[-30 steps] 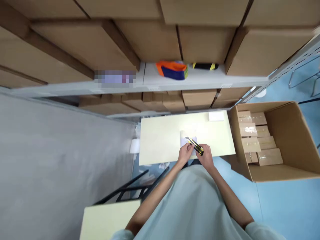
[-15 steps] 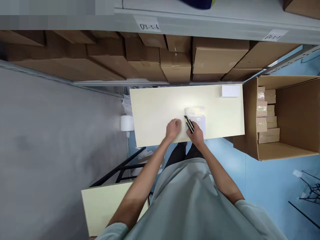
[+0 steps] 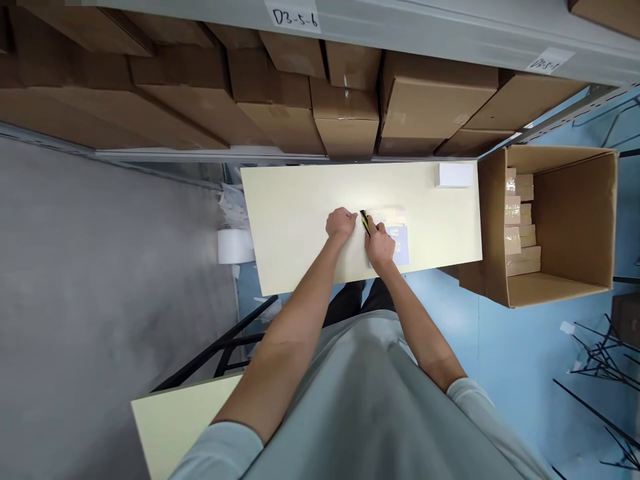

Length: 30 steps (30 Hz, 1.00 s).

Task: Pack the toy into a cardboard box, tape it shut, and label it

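Right hand clenched round a black-and-yellow utility knife, dark tip sticking out ahead of my fingers and angled over toward the left hand. Left is bunched into a loose fist, thumb side just beside the knife tip (can't tell if I'm pinching something thin in there). Both hands over the middle of the pale table, so the knife is there too, roughly between my hands but in the right one. Printed flat item lies on the tabletop next to and partly behind my right hand, print too washed out to read; can't tell if that hand touches it. White box at the table's far right corner. Big open carton just right of the table, small taped brown boxes stacked along its left side. Ahead, brown boxes packed in a row under a grey shelf edge with a label, D3-5-6. White roll by the table's left end, second pale tabletop lower left
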Motion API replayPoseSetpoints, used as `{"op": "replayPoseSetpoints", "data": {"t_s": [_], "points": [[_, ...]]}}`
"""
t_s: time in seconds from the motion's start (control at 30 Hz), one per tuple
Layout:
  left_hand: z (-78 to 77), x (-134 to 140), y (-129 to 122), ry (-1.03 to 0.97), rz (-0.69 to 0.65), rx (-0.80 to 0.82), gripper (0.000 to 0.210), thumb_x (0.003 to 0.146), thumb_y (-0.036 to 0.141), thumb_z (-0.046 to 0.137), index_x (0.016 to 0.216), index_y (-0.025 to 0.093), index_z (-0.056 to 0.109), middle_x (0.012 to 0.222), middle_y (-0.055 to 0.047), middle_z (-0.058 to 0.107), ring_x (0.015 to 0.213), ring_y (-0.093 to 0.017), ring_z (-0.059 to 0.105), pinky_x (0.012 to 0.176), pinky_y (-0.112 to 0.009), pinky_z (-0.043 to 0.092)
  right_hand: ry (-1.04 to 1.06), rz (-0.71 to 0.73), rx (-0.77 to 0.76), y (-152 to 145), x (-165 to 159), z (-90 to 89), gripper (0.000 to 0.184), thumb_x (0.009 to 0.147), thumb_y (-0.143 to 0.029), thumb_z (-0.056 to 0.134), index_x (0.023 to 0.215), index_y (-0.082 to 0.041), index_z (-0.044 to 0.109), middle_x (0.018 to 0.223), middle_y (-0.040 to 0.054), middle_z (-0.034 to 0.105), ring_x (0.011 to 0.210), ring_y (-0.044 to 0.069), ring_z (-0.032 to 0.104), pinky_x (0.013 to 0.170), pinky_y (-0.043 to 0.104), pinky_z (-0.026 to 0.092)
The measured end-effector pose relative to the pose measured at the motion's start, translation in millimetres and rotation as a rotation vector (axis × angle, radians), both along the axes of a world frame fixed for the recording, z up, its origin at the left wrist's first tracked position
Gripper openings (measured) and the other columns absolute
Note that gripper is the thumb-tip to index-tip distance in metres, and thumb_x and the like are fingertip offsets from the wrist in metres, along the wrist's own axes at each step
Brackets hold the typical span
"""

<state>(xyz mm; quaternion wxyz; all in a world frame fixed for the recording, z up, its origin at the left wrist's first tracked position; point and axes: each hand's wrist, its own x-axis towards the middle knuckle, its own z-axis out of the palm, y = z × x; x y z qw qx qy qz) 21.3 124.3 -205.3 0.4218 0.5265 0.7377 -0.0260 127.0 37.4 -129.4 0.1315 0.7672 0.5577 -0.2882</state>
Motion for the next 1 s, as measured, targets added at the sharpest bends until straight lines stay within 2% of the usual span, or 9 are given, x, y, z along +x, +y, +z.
{"op": "replayPoseSetpoints", "data": {"t_s": [0.17,0.3,0.47,0.6,0.8,1.0], "points": [[-7.9,-1.3,8.2,-0.04,0.068,-0.04,0.018,0.091,0.041,0.078,0.096,0.023,0.08,0.115,-0.012,0.081,0.111,-0.032,0.074,0.095,-0.042,0.058,-0.042,0.047,-0.007,-3.6,-3.6,-3.1,0.067,0.114,-0.024,0.033,0.178,-0.034,0.014,0.142,0.0152,0.057,0.103,0.023,0.074,0.087,0.034,0.059],[-11.1,-2.1,13.0,-0.04,0.076,-0.049,0.021,0.085,0.039,0.084,0.095,0.022,0.08,0.114,-0.013,0.082,0.111,-0.034,0.074,0.095,-0.043,0.059,-0.056,0.058,-0.026,-12.3,-6.3,-5.1,0.068,0.113,-0.02,0.033,0.178,-0.032,0.015,0.143,0.0162,0.056,0.103,0.023,0.074,0.087,0.035,0.06],[-10.7,-0.9,14.2,-0.02,0.054,-0.063,0.02,0.087,0.038,0.083,0.096,0.021,0.08,0.114,-0.013,0.081,0.113,-0.033,0.074,0.097,-0.043,0.058,-0.048,0.036,-0.014,-28.7,-9.5,-6.7,0.066,0.113,-0.019,0.036,0.176,-0.031,0.022,0.143,0.0157,0.057,0.102,0.022,0.075,0.087,0.032,0.06],[-8.8,0.5,11.6,-0.015,0.054,-0.056,0.017,0.089,0.037,0.082,0.096,0.021,0.079,0.115,-0.013,0.081,0.112,-0.032,0.074,0.096,-0.041,0.058,-0.052,0.037,0.0,-46.8,-10.6,-8.1,0.063,0.114,-0.019,0.035,0.175,-0.028,0.027,0.144,0.0163,0.057,0.104,0.021,0.074,0.087,0.031,0.059],[-5.7,2.3,7.4,-0.004,0.035,-0.022,0.017,0.091,0.037,0.08,0.095,0.021,0.078,0.114,-0.012,0.082,0.112,-0.03,0.074,0.097,-0.039,0.057,-0.058,0.055,-0.035,-80.2,-11.3,-14.8,0.064,0.115,-0.021,0.034,0.177,-0.03,0.021,0.143,0.017,0.056,0.103,0.021,0.075,0.085,0.029,0.059],[-5.9,1.6,6.9,-0.001,0.036,-0.034,0.018,0.09,0.037,0.081,0.097,0.021,0.078,0.118,-0.012,0.081,0.113,-0.031,0.074,0.097,-0.04,0.058,-0.044,0.065,-0.028,-117.7,-12.2,-17.5,0.065,0.113,-0.019,0.035,0.176,-0.032,0.023,0.141,0.016,0.059,0.105,0.021,0.075,0.087,0.029,0.06]]}}
